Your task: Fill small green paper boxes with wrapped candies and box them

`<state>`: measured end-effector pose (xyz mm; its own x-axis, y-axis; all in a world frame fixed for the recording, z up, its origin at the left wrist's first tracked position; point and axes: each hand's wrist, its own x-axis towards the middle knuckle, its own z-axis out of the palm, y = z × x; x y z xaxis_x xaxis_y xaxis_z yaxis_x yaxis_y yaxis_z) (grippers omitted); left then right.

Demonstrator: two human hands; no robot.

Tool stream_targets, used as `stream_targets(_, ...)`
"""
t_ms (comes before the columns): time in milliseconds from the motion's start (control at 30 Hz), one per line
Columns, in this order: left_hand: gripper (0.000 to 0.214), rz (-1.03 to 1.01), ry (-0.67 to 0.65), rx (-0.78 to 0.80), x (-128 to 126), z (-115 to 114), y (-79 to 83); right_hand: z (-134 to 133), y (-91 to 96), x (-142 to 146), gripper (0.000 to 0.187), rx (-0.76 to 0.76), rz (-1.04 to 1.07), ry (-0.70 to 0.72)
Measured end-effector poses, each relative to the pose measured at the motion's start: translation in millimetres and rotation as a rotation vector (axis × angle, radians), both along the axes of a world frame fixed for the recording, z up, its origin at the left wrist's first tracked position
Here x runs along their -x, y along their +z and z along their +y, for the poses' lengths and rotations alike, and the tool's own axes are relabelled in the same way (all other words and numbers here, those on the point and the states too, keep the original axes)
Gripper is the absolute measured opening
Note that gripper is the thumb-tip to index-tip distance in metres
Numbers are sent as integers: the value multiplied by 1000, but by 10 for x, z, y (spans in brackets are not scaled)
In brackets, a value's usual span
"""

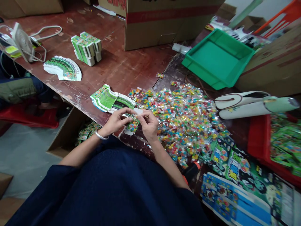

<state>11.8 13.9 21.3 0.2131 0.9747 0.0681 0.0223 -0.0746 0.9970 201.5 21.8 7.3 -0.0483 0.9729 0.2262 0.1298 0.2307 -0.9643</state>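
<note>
My left hand [117,121] and my right hand [149,124] meet at the table's near edge, both closed on one small green and white printed carton [132,125]. A silver bangle sits on my left wrist. Just behind the hands lies a fanned stack of flat green cartons [110,99]. To the right spreads a large heap of small clear packets of coloured candy [185,116].
Further back on the brown table [117,67] stand several assembled green cartons [87,47], another fanned stack [63,67] and a small white fan [22,42]. A green plastic tray [217,58], cardboard boxes [164,22], a red bin [277,141] and printed sheets [237,185] lie right.
</note>
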Motion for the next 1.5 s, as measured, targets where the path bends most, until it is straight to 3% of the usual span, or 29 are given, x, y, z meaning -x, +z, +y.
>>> stream_targets(100, 29, -37, 75, -1, -27, -11, 12, 37, 29, 29, 39, 82, 112, 19)
stream_targets(300, 27, 6, 106, -21, -62, -54, 81, 160, 154, -36, 45, 178, 99, 183)
stream_targets(400, 27, 4, 100, -31, -60, -71, 113, 201, 188, -70, 40, 258, 57, 185)
stream_targets(600, 30, -35, 95, -12, -86, -85, 130, 243, 214, -83, 37, 272, 39, 112)
stream_targets(767, 33, -32, 116, 4, -105, -93, 109, 214, 297, -46, 34, 178, -4, 65)
stream_targets(900, 35, -36, 112, -8, -109, -100, 79, 118, 337, -50, 35, 70, -3, 106)
stream_targets(1067, 20, -46, 102, -6, -100, -104, 36, -63, 330, -115, 29, 3, -81, 159)
stream_targets(1200, 22, -57, 44, 76, -42, -69, 6, 132, 295, -390, 22, -22, -251, 289)
stream_targets(1267, 26, -57, 13, 138, 1, -28, -24, 384, 254, -601, 21, -43, -452, 116)
stream_targets(1333, 34, -60, 21, 204, 37, 8, -59, 656, 191, -793, 26, -104, -798, -15)
stream_targets(1433, 46, -129, 50, 366, 58, 12, -85, 952, 68, -962, 33, -62, -1162, 51)
stream_targets(1500, 55, -202, 41, 479, 58, -20, -72, 1034, -5, -1007, 26, -55, -1245, 87)
